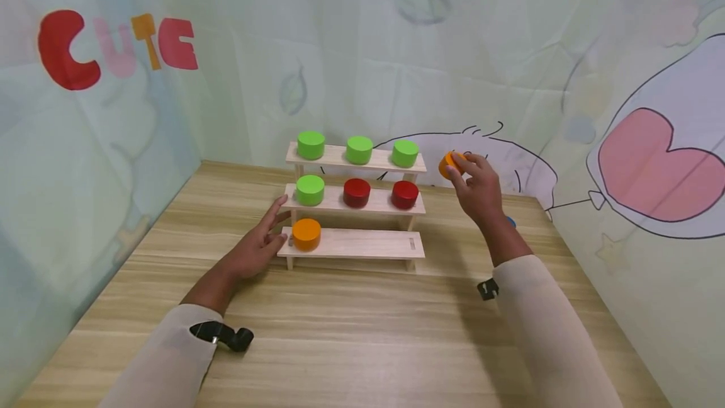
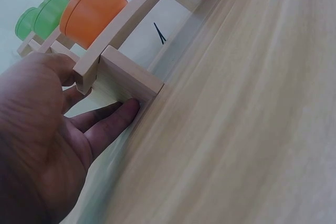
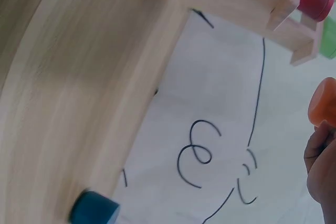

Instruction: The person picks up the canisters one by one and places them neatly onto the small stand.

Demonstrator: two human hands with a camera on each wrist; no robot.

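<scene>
My right hand (image 1: 478, 184) pinches an orange round block (image 1: 451, 165) between thumb and fingers, in the air to the right of a three-tier wooden rack (image 1: 368, 244). In the right wrist view that orange block (image 3: 323, 103) shows at the right edge. With my left hand (image 1: 257, 250) I touch the rack's left side; in the left wrist view its fingers (image 2: 113, 127) lie along the side leg. Another orange block (image 1: 306, 235) sits at the left of the bottom shelf. Three green blocks (image 1: 359, 150) line the top shelf. On the middle shelf are a green block (image 1: 309, 190) and two red blocks (image 1: 357, 193).
A blue block (image 3: 94, 208) is on the wooden table (image 1: 362, 332), mostly hidden behind my right wrist in the head view. Printed cloth (image 1: 351, 49) hangs behind the table and along both sides. The rack stands near the table's back edge.
</scene>
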